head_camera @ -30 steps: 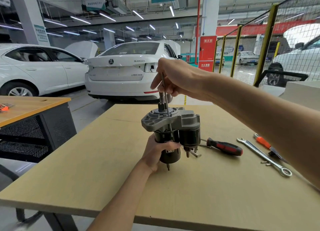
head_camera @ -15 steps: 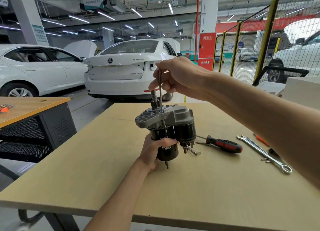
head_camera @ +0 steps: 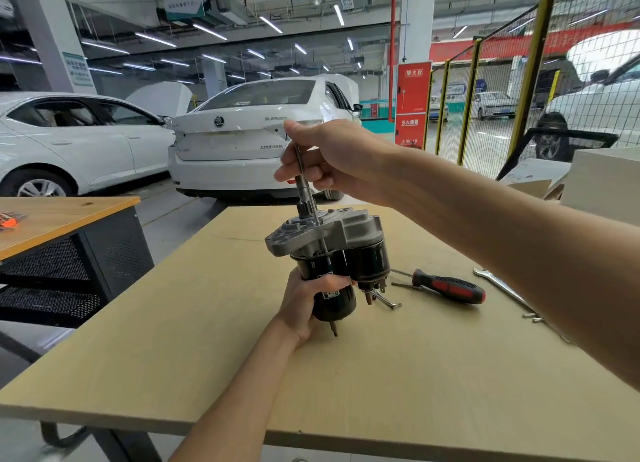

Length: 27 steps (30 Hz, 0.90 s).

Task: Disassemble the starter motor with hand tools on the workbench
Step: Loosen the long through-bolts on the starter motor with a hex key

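The starter motor is held upright above the workbench, grey nose housing on top, black cylinder and solenoid below. My left hand grips the black cylinder from the near left side. My right hand is above the motor and pinches the top of a long thin metal through bolt. The bolt runs down past the pinion shaft, through the grey housing and alongside the black body. A short bolt end sticks out below the cylinder.
On the bench to the right lie a red-and-black screwdriver, a bent metal piece and a combination wrench partly behind my right forearm. A second bench stands left. White cars are parked beyond; a mesh fence runs along the right.
The motor has tilted and shifted slightly left in my left hand. My right hand has stayed on the long bolt above the housing and lifted a little.
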{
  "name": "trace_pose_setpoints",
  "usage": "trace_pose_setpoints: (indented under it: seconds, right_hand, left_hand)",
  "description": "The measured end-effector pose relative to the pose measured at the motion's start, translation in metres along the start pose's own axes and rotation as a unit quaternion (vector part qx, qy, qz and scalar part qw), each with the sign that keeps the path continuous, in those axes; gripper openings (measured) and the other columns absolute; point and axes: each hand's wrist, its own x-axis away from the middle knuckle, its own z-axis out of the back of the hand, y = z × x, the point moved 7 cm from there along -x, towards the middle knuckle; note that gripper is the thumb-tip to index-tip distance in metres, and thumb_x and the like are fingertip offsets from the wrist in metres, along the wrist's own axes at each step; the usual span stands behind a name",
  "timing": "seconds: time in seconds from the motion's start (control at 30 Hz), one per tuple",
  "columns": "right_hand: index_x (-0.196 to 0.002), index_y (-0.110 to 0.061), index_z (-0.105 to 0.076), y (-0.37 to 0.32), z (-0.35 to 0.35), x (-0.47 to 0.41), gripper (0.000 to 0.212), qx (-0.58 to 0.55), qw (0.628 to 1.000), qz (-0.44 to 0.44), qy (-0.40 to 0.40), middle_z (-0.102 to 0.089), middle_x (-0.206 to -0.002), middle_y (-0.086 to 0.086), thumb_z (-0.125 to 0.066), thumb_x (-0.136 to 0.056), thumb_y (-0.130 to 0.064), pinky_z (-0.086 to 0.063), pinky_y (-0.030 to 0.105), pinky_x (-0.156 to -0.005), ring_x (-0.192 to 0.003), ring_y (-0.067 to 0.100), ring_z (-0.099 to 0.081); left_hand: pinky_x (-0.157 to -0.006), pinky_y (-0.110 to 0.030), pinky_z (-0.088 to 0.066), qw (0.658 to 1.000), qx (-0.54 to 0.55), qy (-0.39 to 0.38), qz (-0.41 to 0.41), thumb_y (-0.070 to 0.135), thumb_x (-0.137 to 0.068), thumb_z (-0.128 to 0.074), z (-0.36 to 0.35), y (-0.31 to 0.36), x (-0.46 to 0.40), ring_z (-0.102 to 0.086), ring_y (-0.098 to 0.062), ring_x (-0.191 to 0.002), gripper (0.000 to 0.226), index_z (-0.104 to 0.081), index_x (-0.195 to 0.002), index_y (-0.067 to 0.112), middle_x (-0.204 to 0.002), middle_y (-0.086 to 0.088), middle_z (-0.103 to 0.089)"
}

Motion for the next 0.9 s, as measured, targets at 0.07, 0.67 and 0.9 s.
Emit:
trace_pose_setpoints:
  seconds: [0.07,0.67,0.9]
  right_hand:
    - [-0.080,-0.007,-0.058,0.000,-0.001,0.001,0.038,0.004,1.000,-0.002,0.003,-0.073,-0.073,0.009,-0.045,-0.106,-0.031,-0.033,0.017,-0.042,-0.046,0.008,-0.040]
    - [-0.061,-0.020,-0.035,-0.007,0.043,0.017,0.048,0.063,0.989,0.103,0.080,-0.034,-0.051,-0.011,-0.036,-0.106,-0.036,-0.032,0.014,-0.049,-0.046,0.003,-0.032]
    - [-0.062,-0.017,-0.037,0.000,0.052,0.016,0.047,-0.010,0.999,0.048,-0.021,-0.033,-0.054,-0.003,-0.037,-0.106,-0.032,-0.024,0.022,-0.047,-0.051,0.013,-0.024]
  left_hand:
    - [-0.081,-0.044,-0.049,1.000,-0.002,0.000,0.000,0.035,-0.051,-0.079,-0.001,0.000,0.000,-0.062,-0.030,-0.096,0.061,-0.068,-0.106,0.011,-0.093,-0.011,-0.070]
    - [-0.078,-0.013,-0.051,0.986,-0.068,0.124,-0.084,0.037,-0.052,-0.084,-0.011,0.011,0.022,-0.067,-0.007,-0.098,0.057,-0.070,-0.107,0.039,-0.106,0.010,-0.073]
    - [-0.097,-0.030,-0.047,0.978,-0.129,0.133,-0.096,0.047,-0.054,-0.080,-0.014,0.016,0.023,-0.061,0.002,-0.108,0.059,-0.064,-0.110,0.055,-0.114,0.025,-0.066]
